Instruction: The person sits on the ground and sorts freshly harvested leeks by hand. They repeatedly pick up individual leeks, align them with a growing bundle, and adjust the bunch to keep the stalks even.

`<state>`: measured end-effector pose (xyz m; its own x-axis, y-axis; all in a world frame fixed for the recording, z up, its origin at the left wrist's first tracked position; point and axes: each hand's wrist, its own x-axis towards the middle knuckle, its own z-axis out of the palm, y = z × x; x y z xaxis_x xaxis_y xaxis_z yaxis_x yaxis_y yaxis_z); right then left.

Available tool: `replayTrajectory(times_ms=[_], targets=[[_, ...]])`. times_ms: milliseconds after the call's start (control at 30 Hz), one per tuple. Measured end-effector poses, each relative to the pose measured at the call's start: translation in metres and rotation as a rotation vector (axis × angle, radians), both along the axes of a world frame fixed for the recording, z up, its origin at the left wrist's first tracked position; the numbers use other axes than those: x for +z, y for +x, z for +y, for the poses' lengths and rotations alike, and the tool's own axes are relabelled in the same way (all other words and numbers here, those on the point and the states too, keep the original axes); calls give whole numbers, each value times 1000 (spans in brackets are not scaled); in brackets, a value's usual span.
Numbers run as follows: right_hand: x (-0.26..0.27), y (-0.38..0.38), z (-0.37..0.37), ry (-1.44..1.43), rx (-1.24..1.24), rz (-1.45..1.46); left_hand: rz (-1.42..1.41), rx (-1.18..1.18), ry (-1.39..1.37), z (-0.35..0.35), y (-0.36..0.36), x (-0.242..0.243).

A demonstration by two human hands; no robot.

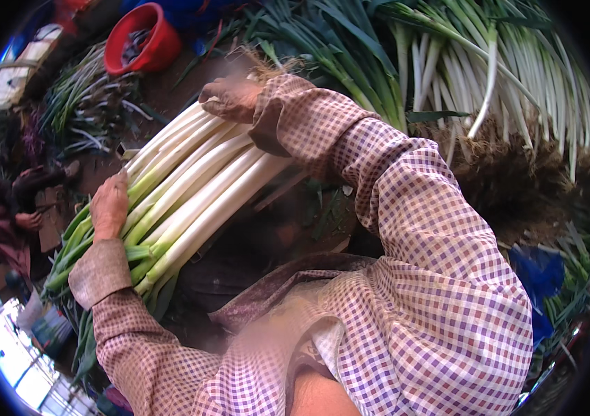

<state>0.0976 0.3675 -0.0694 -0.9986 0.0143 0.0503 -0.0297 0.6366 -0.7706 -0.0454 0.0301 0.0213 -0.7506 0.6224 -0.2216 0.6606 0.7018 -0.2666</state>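
Note:
A bundle of large green onions (pixel 199 179) slants across in front of me, white shafts towards the upper right and green leaves towards the lower left. My left hand (pixel 109 205) grips the far side of the bundle where the white turns green. At the root end, my right hand (pixel 232 100) curls over the shafts. Part of that hand is blurred, and its fingers' far sides are hidden. Pale roots (pixel 279 65) show just beyond my right wrist. Both forearms are in checked sleeves with turned-back cuffs.
Many unbundled green onions (pixel 513 88) with soil on their roots lie at the upper right. A red plastic bucket (pixel 170 49) stands at the upper left beside smaller onions (pixel 79 104). Another person (pixel 9 223) sits at the far left. Blue plastic sheeting (pixel 537 281) lies at right.

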Motion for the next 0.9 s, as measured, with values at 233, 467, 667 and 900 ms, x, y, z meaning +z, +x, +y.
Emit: replayTrajectory(times_ms=[233,467,667,900], targets=[[2,220,105,-136,-660,-124,-41,30,216,-54,-48,-18],[-185,454,96,-518,-1153,-496,-343,118,164,-49,-94,-15],[-192,447,62,-222,-1175,-754,-400,441,203,-17,-85,-15],[-229,421,85,-69,-958,-969,-166,410,103,8,-52,-13]])
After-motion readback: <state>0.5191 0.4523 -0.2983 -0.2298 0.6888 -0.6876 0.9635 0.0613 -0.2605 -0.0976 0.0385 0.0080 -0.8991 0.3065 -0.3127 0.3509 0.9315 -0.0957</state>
